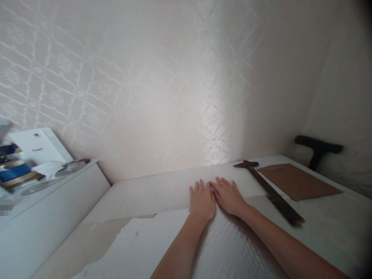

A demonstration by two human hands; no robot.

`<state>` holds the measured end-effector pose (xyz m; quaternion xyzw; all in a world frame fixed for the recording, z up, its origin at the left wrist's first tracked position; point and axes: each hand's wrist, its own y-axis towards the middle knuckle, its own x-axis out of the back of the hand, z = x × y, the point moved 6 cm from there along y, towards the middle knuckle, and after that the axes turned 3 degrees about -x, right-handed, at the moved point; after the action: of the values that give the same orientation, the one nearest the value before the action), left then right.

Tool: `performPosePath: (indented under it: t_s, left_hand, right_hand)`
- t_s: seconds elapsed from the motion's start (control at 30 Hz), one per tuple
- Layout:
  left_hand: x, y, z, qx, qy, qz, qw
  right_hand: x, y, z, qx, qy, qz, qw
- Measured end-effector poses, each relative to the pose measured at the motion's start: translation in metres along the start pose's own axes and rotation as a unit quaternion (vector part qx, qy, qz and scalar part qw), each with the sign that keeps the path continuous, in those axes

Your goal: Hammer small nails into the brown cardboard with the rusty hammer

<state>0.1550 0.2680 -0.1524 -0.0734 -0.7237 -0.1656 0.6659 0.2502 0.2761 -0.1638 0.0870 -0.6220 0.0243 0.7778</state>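
Hands: the left hand [202,201] and right hand [229,195] lie palm down, side by side, at the centre of the frame, touching at their inner edges.
Fingers: the fingers [200,188] are straight and slightly spread, gripping nothing, flat on the sheet [162,193].
Direction: the sheet is directly under both hands, neither nearer; its long axis runs left to right along the wall.
Look: white, faintly embossed, creased near the wrists, ragged at lower left.
Nearby: 1 dark ruler [273,193] lies just right of the right hand, with a brown board [296,180] beyond it, both on the counter [334,217].

Dark T-square [273,192], brown board [298,180], blue tin [13,173]
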Motion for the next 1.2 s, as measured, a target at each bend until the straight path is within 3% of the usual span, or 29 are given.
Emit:
performPosePath:
  t_s: [0.27, 1.2]
  left_hand:
    - [0.0000, 0.0001, 0.0001, -0.004, -0.009, 0.001, 1.000]
    - [0.0002, 0.0005, -0.0004, -0.005, -0.002, -0.005, 1.000]
  right_hand:
    - [0.0046, -0.0013, 0.0006, 0.002, -0.001, 0.024, 1.000]
    - [0.0060, -0.0026, 0.0011, 0.010, -0.012, 0.018, 1.000]
